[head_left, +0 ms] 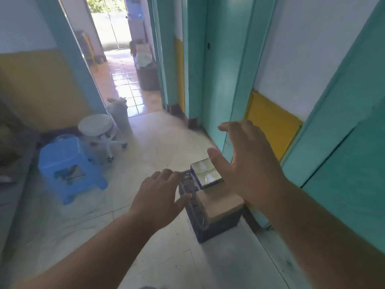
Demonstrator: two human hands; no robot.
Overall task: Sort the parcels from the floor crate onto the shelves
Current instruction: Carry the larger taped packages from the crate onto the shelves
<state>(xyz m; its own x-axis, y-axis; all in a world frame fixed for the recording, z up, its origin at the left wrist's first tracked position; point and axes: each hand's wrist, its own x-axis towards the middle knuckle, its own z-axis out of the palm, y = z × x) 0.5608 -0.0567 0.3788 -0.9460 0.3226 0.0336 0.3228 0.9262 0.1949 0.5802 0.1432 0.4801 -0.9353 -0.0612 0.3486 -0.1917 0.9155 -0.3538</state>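
Hands are held out above the floor crate (210, 222), each grip spread wide and empty: the left hand (158, 197) over its near-left rim, the right hand (248, 163) beside the shiny parcel (206, 174). That parcel is stacked on a brown parcel (220, 201) inside the crate. Farther left, a blue stool (66, 163) and a white stool (95, 124) are seen.

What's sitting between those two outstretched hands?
In the head view, between the left hand and right hand sits a small shiny blue-sided box, atop a brown cardboard parcel in the dark floor crate.
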